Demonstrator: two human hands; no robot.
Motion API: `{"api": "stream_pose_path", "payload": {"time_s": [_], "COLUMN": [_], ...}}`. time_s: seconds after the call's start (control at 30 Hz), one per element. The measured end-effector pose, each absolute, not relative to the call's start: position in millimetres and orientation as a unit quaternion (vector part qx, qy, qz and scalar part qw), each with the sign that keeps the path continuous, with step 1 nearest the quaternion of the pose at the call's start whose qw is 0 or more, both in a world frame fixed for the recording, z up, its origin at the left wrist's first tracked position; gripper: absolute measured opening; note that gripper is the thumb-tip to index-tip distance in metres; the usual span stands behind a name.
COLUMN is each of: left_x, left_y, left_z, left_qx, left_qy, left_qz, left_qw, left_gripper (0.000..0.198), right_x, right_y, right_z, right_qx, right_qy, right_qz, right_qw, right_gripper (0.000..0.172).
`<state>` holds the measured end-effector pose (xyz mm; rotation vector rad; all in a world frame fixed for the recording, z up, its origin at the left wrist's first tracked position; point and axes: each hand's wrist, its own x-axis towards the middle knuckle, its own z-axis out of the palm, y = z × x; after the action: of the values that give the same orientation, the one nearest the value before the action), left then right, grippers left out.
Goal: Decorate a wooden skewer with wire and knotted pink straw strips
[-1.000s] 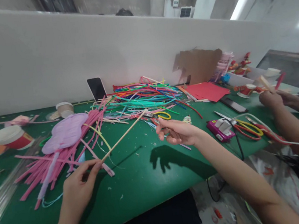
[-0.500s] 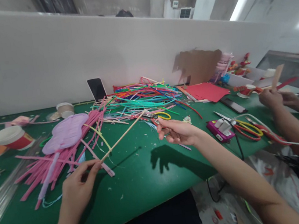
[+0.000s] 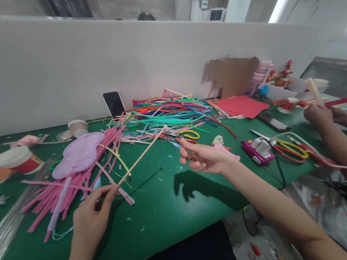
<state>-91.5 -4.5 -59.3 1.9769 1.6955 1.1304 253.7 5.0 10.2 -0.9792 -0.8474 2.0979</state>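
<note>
My left hand (image 3: 90, 217) pinches the near end of a thin wooden stick (image 3: 141, 156) between thumb and fingers. The stick slants up and to the right toward a pile of coloured strips (image 3: 167, 111). My right hand (image 3: 203, 158) hovers above the green table (image 3: 171, 207), fingers curled and thumb up, close to yellow-handled scissors (image 3: 191, 135). What its fingers hold, if anything, is hidden. A small pink figure (image 3: 223, 144) lies just behind that hand.
A heap of pink strips (image 3: 71, 183) and a lilac cut-out (image 3: 78, 154) lie left. A phone (image 3: 114, 104) leans on the white partition. A pink glue gun (image 3: 257, 150), scissors (image 3: 289, 150) and red paper (image 3: 241, 105) lie right, where a co-worker's hands (image 3: 319, 113) hold a stick.
My right hand has shifted slightly left and the pink figure now shows behind it. The co-worker's stick and red strip have swung. My left hand and its stick have stayed put.
</note>
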Motion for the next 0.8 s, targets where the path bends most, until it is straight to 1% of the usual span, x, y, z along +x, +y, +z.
{"api": "stream_pose_path", "payload": {"time_s": [0.17,0.23,0.3,0.4,0.57,0.8], "left_x": [-93,-93,-92,-91,-91,-92], "left_y": [-4,-3,-3,-2,-4,-5], "left_z": [-60,-60,-60,-59,-57,-59], "left_qx": [0.690,0.691,0.693,0.703,0.715,0.721], "left_qy": [0.588,0.586,0.584,0.574,0.565,0.558], "left_qz": [0.395,0.395,0.396,0.392,0.391,0.389], "left_qw": [0.153,0.152,0.150,0.149,0.133,0.135], "left_gripper": [0.050,0.049,0.048,0.047,0.045,0.044], "right_x": [258,261,264,266,264,266], "right_y": [3,2,3,6,14,16], "right_z": [12,13,14,14,13,10], "right_qx": [-0.395,-0.382,-0.359,-0.341,-0.341,-0.346], "right_qy": [-0.339,-0.340,-0.333,-0.319,-0.299,-0.320], "right_qz": [0.794,0.805,0.817,0.823,0.831,0.828], "right_qw": [0.315,0.300,0.304,0.323,0.322,0.303], "right_gripper": [0.045,0.050,0.053,0.051,0.044,0.047]}}
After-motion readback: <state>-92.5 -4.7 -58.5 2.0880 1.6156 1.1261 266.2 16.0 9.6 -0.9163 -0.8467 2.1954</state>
